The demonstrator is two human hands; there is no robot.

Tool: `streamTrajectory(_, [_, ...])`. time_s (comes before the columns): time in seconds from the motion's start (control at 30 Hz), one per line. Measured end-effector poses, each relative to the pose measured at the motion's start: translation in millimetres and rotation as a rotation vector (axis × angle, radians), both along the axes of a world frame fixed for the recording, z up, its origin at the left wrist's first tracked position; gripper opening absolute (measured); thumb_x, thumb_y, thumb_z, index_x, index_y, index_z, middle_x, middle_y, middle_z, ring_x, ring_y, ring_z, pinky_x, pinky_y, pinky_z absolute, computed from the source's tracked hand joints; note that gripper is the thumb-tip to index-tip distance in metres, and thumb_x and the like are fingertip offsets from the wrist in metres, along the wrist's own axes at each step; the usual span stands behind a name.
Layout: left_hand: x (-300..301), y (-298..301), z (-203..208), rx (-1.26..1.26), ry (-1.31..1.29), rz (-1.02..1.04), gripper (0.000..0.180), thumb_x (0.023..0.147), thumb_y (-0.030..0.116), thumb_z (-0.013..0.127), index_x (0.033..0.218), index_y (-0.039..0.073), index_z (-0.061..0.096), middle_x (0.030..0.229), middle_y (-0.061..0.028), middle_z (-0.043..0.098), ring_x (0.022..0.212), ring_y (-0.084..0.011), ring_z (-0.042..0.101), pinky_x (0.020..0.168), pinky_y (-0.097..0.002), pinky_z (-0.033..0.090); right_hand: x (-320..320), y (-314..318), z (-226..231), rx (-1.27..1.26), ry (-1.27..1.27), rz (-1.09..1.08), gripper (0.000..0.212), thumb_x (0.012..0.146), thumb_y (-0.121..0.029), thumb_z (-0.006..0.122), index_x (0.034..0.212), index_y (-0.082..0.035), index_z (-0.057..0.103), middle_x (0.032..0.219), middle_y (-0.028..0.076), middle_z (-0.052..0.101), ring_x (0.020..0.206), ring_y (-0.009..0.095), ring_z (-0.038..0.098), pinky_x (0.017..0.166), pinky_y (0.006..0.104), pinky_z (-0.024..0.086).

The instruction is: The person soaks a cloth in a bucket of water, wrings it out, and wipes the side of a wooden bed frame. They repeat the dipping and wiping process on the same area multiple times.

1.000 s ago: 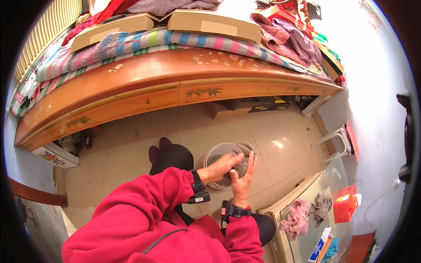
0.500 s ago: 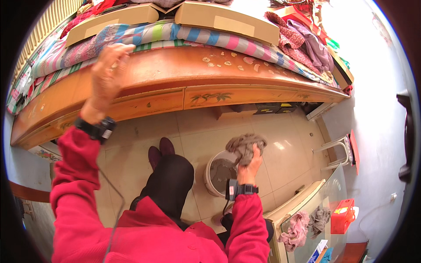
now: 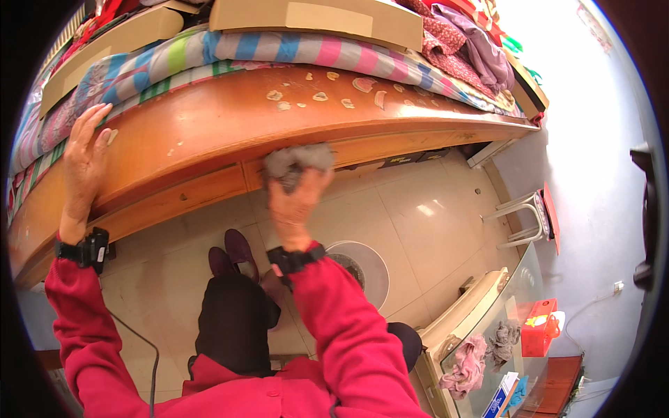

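Note:
My right hand (image 3: 296, 205) is closed on a crumpled grey rag (image 3: 306, 156). The rag is at the front edge of a brown wooden bed frame (image 3: 230, 115), over the drawer fronts; contact is hard to make out. My left hand (image 3: 85, 167) has its fingers stretched out by the left part of the frame, near the striped bedding (image 3: 188, 56). Whether it rests on the wood I cannot tell. Peeling pale sticker patches (image 3: 319, 97) dot the upper wood. Below my right forearm, a white bucket (image 3: 380, 275) with murky grey water stands partly hidden.
To the right is a glass-topped table (image 3: 435, 355) with a pink cloth (image 3: 465, 369), another grey cloth (image 3: 504, 341) and a red box (image 3: 538, 327). A white-legged stool (image 3: 533, 216) is by the wall. Long cardboard boxes (image 3: 317, 19) lie on the bedding.
My right hand has carried the grey rag from above the bucket up and left to the bed frame. My left hand has come down and left beside the frame. The view has shifted.

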State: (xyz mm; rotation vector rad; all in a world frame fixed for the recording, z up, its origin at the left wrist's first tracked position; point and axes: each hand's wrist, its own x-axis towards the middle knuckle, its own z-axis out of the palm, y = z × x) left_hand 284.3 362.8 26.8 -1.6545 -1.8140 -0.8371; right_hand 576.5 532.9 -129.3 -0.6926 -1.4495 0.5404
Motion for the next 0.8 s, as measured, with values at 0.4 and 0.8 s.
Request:
streamTrajectory(0.4, [4.6, 2.3, 3.2, -0.254, 0.021, 0.059, 0.034, 0.097, 0.007, 0.049, 0.130, 0.001, 0.054, 0.135, -0.0131, 0.052, 0.130, -0.0256, 0.046, 0.109, -0.0318, 0.032, 155.7, 237.5, -69.4, -0.297, 0.105, -0.400, 0.055, 0.083, -0.006, 0.059, 0.133, 0.010, 0.041, 0.137, 0.030, 0.040, 0.128, 0.043, 0.038, 0.109, 0.0461, 0.030])
streamTrajectory(0.8, [7.4, 2.5, 3.1, -0.267, 0.060, 0.048, 0.033, 0.097, 0.010, 0.051, 0.128, -0.002, 0.054, 0.133, -0.0157, 0.053, 0.127, -0.0277, 0.048, 0.108, -0.0333, 0.034, 4.1, 31.3, -94.5, -0.014, -0.281, -0.097, 0.043, 0.073, -0.006, 0.067, 0.110, 0.006, 0.048, 0.145, 0.043, 0.011, 0.138, 0.056, 0.012, 0.112, 0.0568, 0.019])
